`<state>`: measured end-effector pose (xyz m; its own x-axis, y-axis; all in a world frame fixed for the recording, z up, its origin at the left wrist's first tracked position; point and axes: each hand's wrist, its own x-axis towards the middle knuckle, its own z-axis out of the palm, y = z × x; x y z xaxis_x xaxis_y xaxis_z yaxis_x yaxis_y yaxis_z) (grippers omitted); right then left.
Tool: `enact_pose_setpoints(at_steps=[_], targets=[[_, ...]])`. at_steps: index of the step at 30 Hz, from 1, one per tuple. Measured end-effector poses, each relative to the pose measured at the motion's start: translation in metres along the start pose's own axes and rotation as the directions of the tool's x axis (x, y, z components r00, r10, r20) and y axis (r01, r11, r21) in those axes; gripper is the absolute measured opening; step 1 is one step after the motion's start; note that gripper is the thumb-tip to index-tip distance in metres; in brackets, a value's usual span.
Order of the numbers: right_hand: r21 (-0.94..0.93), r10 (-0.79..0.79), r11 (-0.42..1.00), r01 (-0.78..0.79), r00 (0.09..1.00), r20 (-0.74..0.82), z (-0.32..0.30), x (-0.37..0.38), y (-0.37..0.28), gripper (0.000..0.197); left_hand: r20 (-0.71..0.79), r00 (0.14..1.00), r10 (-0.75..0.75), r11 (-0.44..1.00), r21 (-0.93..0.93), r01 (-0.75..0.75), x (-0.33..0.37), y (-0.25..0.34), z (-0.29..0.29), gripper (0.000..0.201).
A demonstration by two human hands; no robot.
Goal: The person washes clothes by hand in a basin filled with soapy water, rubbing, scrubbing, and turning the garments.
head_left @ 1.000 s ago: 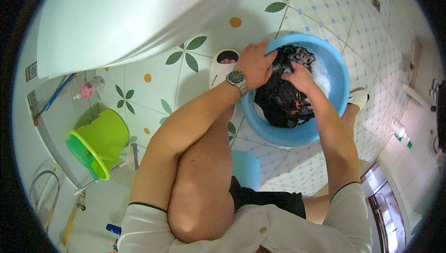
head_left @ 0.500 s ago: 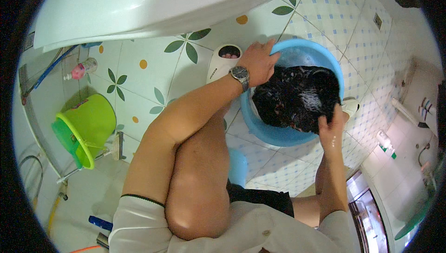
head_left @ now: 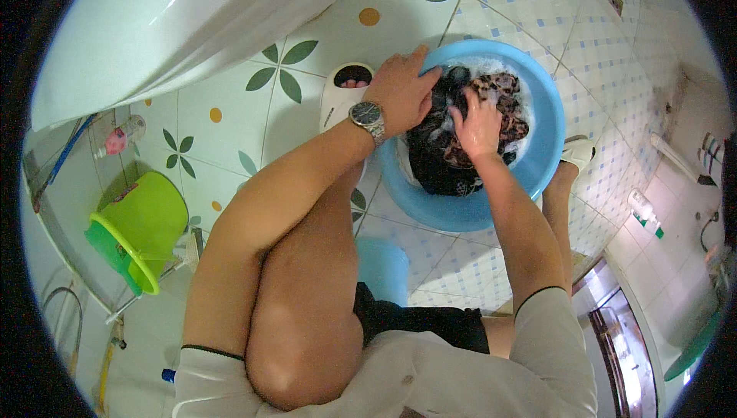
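Your left hand (head_left: 399, 92) grips the near-left rim of the round blue plastic basin (head_left: 546, 138), fingers curled over the edge. Your right hand (head_left: 477, 122) presses flat, fingers together, on the dark leopard-patterned wet cloth (head_left: 449, 161) lying in soapy water inside the basin, directly under that palm. The basin stands on the leaf-patterned tiled floor (head_left: 230, 118), with a green plastic bucket (head_left: 142, 230) well apart at your left.

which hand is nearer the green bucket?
Left. The left hand grips the blue basin rim on the green bucket side; the right hand is farther, on the wet clothes.
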<state>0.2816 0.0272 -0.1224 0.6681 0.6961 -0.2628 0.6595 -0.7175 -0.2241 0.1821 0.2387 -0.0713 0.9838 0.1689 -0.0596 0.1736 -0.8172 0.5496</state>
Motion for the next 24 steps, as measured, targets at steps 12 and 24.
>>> enact_pose_setpoints(at_steps=[12, 24], targets=[[0.663, 0.09, 0.606, -0.44, 0.866, 0.492, -0.095, -0.044, -0.026, 0.054, -0.023, 1.0, 0.008, 1.0, -0.021, -0.008, -0.003, -0.006, 0.004, 0.046], [0.061, -0.155, 0.985, 0.162, 0.982, -0.111, -0.006, -0.055, -0.036, 0.065, -0.058, 0.998, -0.005, 0.999, 0.037, 0.008, -0.004, -0.003, 0.003, 0.042]])
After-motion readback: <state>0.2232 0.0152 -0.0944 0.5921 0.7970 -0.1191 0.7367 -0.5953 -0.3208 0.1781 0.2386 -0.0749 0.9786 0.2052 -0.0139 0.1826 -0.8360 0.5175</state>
